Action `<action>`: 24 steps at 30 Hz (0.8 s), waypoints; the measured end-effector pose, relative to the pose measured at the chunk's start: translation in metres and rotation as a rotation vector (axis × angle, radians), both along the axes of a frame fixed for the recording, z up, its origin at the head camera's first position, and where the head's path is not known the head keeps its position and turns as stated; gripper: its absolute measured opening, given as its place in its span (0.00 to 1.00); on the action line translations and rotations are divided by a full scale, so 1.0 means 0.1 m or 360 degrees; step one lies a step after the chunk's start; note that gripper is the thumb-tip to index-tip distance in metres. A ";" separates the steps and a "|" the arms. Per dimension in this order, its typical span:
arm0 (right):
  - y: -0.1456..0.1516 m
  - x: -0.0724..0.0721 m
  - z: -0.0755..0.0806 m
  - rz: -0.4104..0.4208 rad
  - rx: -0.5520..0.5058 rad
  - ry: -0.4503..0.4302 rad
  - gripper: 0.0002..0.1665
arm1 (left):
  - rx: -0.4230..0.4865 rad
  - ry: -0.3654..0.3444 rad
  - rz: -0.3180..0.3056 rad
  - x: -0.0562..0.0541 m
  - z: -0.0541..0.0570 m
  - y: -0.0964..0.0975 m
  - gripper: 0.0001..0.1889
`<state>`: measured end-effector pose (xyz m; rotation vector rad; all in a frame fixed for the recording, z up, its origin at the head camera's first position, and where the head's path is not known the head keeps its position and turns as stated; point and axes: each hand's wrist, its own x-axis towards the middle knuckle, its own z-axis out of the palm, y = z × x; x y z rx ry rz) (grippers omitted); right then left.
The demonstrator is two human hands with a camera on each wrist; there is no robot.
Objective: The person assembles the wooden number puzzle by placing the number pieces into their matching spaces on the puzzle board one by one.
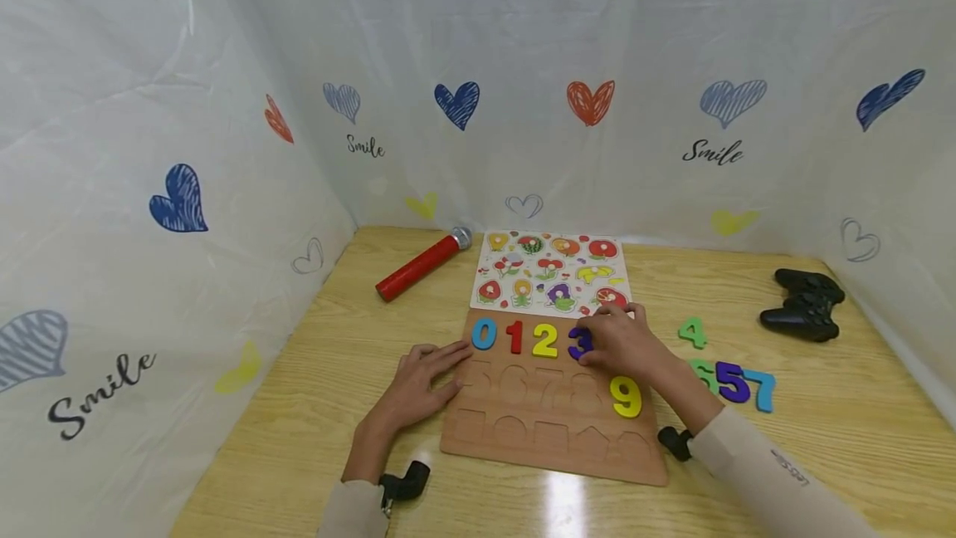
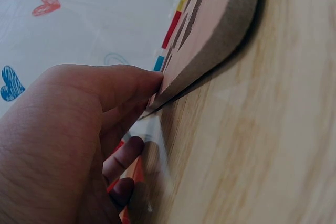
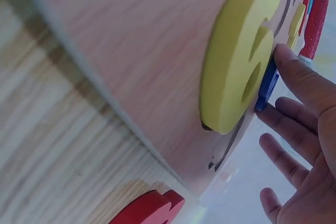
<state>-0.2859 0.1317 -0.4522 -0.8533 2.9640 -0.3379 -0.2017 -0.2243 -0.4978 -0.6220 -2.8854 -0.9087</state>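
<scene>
Right hand: The right hand (image 1: 620, 344) pinched the purple 3 (image 1: 580, 343) between thumb and forefinger, its other fingers spread clear.
Purple 3: It sat at the fourth place of the top row on the wooden number board (image 1: 523, 405), just right of the yellow 2 (image 1: 546, 342); whether it lay fully in its recess could not be told.
Left hand: The left hand (image 1: 420, 384) was loosely open, thumb and forefinger touching the board's left edge near its upper corner.
Top row: From the left came the blue 0 (image 1: 475, 334), the red 1 (image 1: 515, 339) and the yellow 2.
Second row: The yellow 9 (image 1: 633, 399) lay at the right end, beside outlined recesses.
Loose numbers: Right of the board, on the worktop (image 1: 336, 339), lay the green 4 (image 1: 695, 335), and nearer the person the green 6 (image 1: 702, 372), showing only in part, the purple 5 (image 1: 734, 384) and the blue 7 (image 1: 763, 388), close together.
Red piece: A red piece (image 3: 144, 211) lay near the board's edge in the right wrist view, cut off by the frame.
Fruit puzzle: The white fruit puzzle board (image 1: 478, 293) lay directly behind the number board.
Microphone: The red microphone (image 1: 421, 268) lay to its left, silver head pointing away from the person.
Game controller: The black game controller (image 1: 805, 305) rested at far right.
Backdrop: A white curtain (image 1: 523, 23) printed with hearts and "Smile" stood around the worktop.
</scene>
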 end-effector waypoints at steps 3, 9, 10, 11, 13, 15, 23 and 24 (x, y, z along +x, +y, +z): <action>0.02 0.00 -0.02 -0.0008 -0.0010 0.0000 0.32 | -0.0005 0.0007 0.0004 -0.01 0.00 0.01 0.26; 0.12 0.04 0.00 0.0035 -0.0057 0.0080 0.31 | -0.0029 -0.0002 0.0001 -0.02 0.00 0.03 0.27; 0.15 0.05 0.00 0.0040 -0.0073 0.0097 0.30 | -0.0026 -0.0002 -0.0002 -0.01 0.00 0.03 0.26; 0.18 0.06 0.01 0.0042 -0.0087 0.0113 0.29 | -0.0029 0.0004 -0.0003 -0.01 0.00 0.03 0.26; 0.23 0.07 0.03 0.0034 -0.0126 0.0121 0.27 | -0.0031 0.0017 -0.0001 -0.01 0.00 0.02 0.26; 0.29 0.08 0.03 0.0017 -0.0152 0.0115 0.26 | -0.0023 0.0029 -0.0001 0.00 0.00 0.01 0.26; 0.57 0.09 0.02 -0.0013 -0.0158 0.0194 0.28 | -0.0008 0.0059 -0.0015 0.00 -0.01 0.00 0.26; 0.60 0.09 0.03 -0.0010 -0.0169 0.0209 0.29 | -0.0021 0.0072 -0.0014 0.00 -0.01 0.00 0.26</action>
